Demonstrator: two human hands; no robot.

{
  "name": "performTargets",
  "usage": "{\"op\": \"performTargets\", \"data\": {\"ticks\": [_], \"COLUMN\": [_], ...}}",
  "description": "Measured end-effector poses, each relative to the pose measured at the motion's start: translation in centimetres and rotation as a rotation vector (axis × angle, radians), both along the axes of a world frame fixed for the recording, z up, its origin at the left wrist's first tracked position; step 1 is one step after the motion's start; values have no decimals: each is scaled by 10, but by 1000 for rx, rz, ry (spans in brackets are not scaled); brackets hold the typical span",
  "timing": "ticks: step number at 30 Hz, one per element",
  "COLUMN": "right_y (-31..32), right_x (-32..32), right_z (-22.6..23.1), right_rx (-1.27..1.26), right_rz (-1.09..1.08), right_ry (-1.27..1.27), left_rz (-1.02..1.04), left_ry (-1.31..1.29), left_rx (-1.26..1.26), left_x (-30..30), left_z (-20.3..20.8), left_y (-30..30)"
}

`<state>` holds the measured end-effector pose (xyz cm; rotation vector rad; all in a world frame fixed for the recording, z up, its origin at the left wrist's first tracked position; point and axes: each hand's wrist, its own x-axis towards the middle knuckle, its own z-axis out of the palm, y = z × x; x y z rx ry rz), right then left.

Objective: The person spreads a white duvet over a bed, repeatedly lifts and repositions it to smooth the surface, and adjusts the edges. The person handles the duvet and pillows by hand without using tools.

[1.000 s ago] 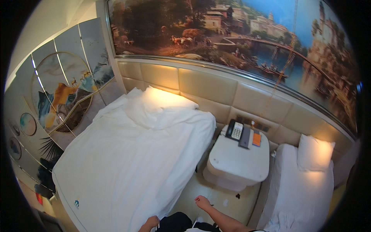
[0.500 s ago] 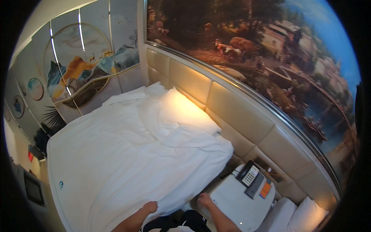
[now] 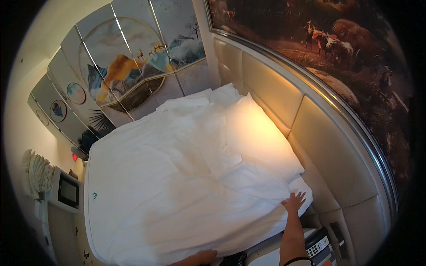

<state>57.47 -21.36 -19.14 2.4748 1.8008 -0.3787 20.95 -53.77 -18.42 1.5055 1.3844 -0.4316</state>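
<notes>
My right hand (image 3: 294, 201) reaches to the near corner of the bed at the headboard end. Its fingers are spread on the white bedding, just below the pillow (image 3: 262, 137), and it holds nothing. At the lower edge of the picture, my left hand (image 3: 206, 256) is beside the near side of the bed. Its fingers are mostly hidden, so their grip cannot be made out. A rumpled white duvet (image 3: 151, 177) covers the mattress, with folds bunched near the pillow.
A padded beige headboard (image 3: 321, 146) runs along the wall under a large framed painting (image 3: 310, 53). By my right forearm stands a nightstand with a telephone (image 3: 318, 246). A decorated folding screen (image 3: 133, 66) stands beyond the bed; a microwave-like box (image 3: 68, 191) is at left.
My right hand has moved from beside the nightstand, forward onto the bed's corner, and its fingers have spread. My left hand is now lower in view. The view has shifted toward the bed.
</notes>
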Motion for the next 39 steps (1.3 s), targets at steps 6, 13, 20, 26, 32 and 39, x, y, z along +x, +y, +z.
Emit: {"op": "performTargets", "data": {"ticks": [6,13,20,26,32,39], "right_y": [-58,-261,-263,-285,-291,-336], "right_x": [-65,-226,-230,-229,-300,-391], "right_z": [21,157,193,194,230,301], "right_rx": [-116,-603,-1022,-1171,-1416,-1244], "right_rz": [91,468,633,446,-76,188], "right_ry": [492,1284,1089,1170,1948,2033], "left_rz": [385,1636,1446,1660,1310,1090], "left_ry": [-348,-938,-641,-945,-757,-1768], "left_rx": [-39,-82,377,447,-408,-292], "left_x": [12,-16,-82,-84,-78,-91], "left_z": [34,155,195,188,149,209], "left_y": [62,63,15,-12,-115,-161]}}
